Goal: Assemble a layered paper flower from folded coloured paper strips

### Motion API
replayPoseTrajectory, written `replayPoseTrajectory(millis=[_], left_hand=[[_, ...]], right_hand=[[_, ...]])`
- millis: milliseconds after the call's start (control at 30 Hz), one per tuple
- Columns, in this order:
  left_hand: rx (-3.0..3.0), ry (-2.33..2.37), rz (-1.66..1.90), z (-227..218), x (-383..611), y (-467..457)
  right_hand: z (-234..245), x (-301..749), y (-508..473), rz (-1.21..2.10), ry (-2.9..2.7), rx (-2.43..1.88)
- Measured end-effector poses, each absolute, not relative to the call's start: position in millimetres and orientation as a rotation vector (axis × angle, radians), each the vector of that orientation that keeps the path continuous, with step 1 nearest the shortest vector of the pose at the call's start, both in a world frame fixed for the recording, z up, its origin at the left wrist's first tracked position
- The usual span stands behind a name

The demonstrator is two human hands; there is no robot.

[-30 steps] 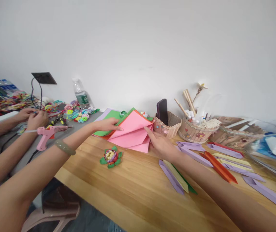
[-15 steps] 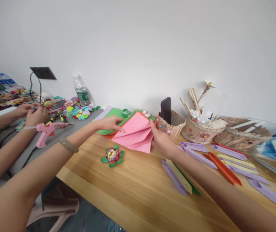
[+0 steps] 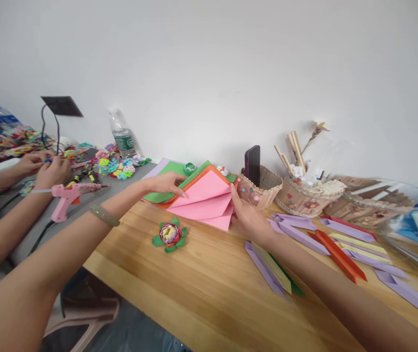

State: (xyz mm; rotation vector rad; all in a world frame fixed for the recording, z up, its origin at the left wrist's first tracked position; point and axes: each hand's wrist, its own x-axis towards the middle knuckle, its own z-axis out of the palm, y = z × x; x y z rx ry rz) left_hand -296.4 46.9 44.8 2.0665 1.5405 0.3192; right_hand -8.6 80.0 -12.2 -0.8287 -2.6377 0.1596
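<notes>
A stack of coloured paper point(image 3: 203, 195), pink on top with orange and green beneath, is raised and fanned between my hands. My left hand point(image 3: 168, 184) grips its left edge, thumb over the pink sheet and fingers at the green side. At the right edge my right hand point(image 3: 247, 217) pinches the pink sheets. More green and lilac sheets point(image 3: 163, 171) lie behind. Nearer me on the wood sits a folded paper flower point(image 3: 170, 234) with green outer petals. Folded paper strips point(image 3: 269, 269) in lilac, yellow and green lie by my right forearm.
Decorated baskets point(image 3: 263, 190) line the wall, one holding a phone point(image 3: 253, 164). More folded strips point(image 3: 341, 254) lie at right. On the grey table at left are a pink glue gun point(image 3: 67, 198), a water bottle point(image 3: 121, 137) and another person's hands point(image 3: 47, 168).
The stack's far corner has opened out a little, showing more orange and green edge. Both hands keep their hold, and the view has shifted slightly.
</notes>
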Motion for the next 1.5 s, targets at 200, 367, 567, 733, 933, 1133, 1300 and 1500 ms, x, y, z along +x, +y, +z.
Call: replayPoseTrajectory(millis=[200,367,567,733,933,1133,1300,1500], left_hand=[[2.12,1.623,0.257,39.8,-303.2,53.0],[2.191,1.711,0.189,42.7,-299.4,48.6],[2.3,1.829,0.191,38.4,-281.0,25.9],[2.411,1.815,0.065,30.7,-270.2,16.0],[2.53,1.62,-0.053,30.0,-266.6,13.2],[2.51,1.587,-0.017,31.5,-265.4,6.3],[2.432,1.703,0.168,35.2,-271.1,3.1],[2.377,1.923,0.522,26.8,-278.0,7.6]], right_hand=[[-10.5,-3.2,75.1,0.188,-2.584,-0.86],[-3.1,-4.7,70.4,0.143,-2.581,-0.918],[0.9,-15.7,72.3,0.196,-2.688,-0.795],[7.9,-24.6,79.1,0.282,-2.691,-0.807],[21.7,-33.2,81.4,0.337,-2.662,-0.829],[29.4,-37.5,82.7,0.384,-2.596,-0.805],[34.8,-39.0,86.9,0.401,-2.516,-0.879],[44.6,-37.3,86.0,0.462,-2.455,-0.888]])
